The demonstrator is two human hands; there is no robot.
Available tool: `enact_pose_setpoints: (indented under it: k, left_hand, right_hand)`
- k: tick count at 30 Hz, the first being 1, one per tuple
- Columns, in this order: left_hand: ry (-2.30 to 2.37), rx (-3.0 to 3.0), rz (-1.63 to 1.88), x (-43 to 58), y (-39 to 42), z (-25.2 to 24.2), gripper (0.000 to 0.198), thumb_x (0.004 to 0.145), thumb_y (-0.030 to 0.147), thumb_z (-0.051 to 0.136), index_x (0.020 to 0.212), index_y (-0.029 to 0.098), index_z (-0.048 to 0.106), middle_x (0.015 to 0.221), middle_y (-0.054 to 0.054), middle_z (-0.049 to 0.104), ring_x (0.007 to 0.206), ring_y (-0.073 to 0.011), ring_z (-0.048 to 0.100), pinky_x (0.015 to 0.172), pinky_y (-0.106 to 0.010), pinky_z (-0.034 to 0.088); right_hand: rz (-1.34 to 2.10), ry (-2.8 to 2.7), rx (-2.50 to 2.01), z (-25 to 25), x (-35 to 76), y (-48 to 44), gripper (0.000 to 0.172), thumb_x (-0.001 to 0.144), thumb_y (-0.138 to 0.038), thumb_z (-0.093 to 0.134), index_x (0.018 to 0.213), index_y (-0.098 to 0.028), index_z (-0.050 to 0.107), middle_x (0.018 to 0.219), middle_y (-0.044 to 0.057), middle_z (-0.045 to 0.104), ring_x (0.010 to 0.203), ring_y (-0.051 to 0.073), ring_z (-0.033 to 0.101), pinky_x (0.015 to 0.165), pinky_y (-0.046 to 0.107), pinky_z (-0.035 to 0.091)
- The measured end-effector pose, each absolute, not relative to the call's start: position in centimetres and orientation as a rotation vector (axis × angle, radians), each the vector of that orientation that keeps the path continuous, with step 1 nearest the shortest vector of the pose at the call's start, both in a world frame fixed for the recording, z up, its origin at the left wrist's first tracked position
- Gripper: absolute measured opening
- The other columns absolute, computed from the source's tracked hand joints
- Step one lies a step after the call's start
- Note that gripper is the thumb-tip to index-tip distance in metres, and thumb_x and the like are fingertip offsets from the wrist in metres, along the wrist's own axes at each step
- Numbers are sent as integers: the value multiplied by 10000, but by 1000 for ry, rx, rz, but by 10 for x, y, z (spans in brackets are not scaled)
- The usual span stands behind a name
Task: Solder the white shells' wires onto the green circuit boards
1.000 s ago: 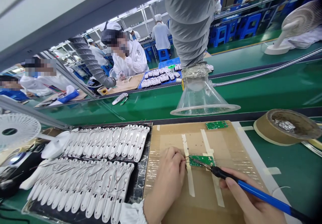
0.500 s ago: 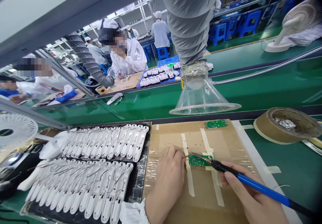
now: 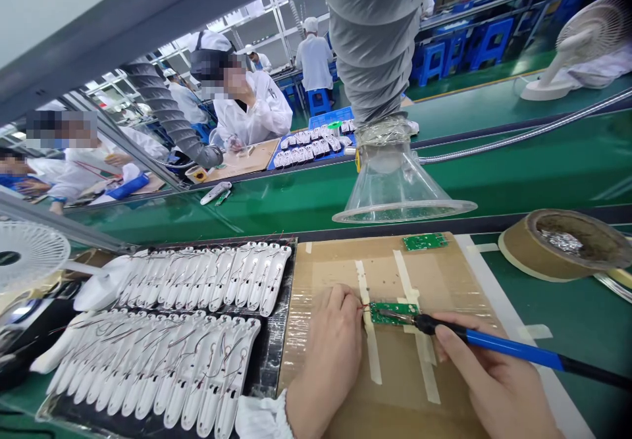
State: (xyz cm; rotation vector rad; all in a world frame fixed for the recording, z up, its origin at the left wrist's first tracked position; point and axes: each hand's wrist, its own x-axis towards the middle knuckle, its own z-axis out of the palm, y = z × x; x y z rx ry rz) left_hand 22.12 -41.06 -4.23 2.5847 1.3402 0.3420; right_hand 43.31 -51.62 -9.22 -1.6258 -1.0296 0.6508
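A green circuit board [image 3: 395,309] lies on the taped cardboard sheet [image 3: 340,261]. My right hand [image 3: 494,366] grips a blue and black soldering iron [image 3: 513,348], its metal tip resting over the left part of the board. At the board's left end, my left hand [image 3: 336,334] pinches thin reddish wires [image 3: 365,306] that meet the board's edge. The fingertips of that hand are partly hidden behind its knuckles. Farther back on the cardboard sits a second green circuit board [image 3: 424,241].
White plastic shells [image 3: 197,366] with thin wires lie in two rows on a black tray at left. A clear fume hood [image 3: 405,192] hangs above the cardboard's far edge. A tape roll [image 3: 557,248] holding crumpled foil stands right. A co-worker [image 3: 254,106] sits across the line.
The soldering iron has tilted flatter, its tip now lower on the board and nearer the front edge. My right hand has shifted slightly; my left hand stays at the wires.
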Motion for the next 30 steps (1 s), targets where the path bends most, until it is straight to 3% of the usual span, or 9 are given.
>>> enact_pose_setpoints:
  k: [7,18,30]
  left_hand:
    - [1326,2578,376,220,-409,-45,232,1012,3,464,935,161,615,1014,-74,646,920,-248,620,821,-449,591]
    - [1371,2550,326,221,-411,-42,217,1030,35,464,943,170,609,1028,-70,648,928,-257,620,821,-467,589]
    - [1382,2495,320,222,-410,-43,245,1050,50,419,964,173,613,1053,-76,642,956,-254,611,854,-469,579]
  right_hand:
    - [633,-1030,-1633,-95,433,-514,262,997,-508,716,1056,-270,807,818,7,773,734,166,753,724,141,619]
    - [520,-1060,-1571,-78,425,-507,168,981,-418,718,992,-277,807,732,-19,765,608,131,733,649,89,592]
    - [614,-1042,-1611,-91,429,-509,219,992,-476,723,1037,-278,808,763,-6,761,643,149,736,640,115,602]
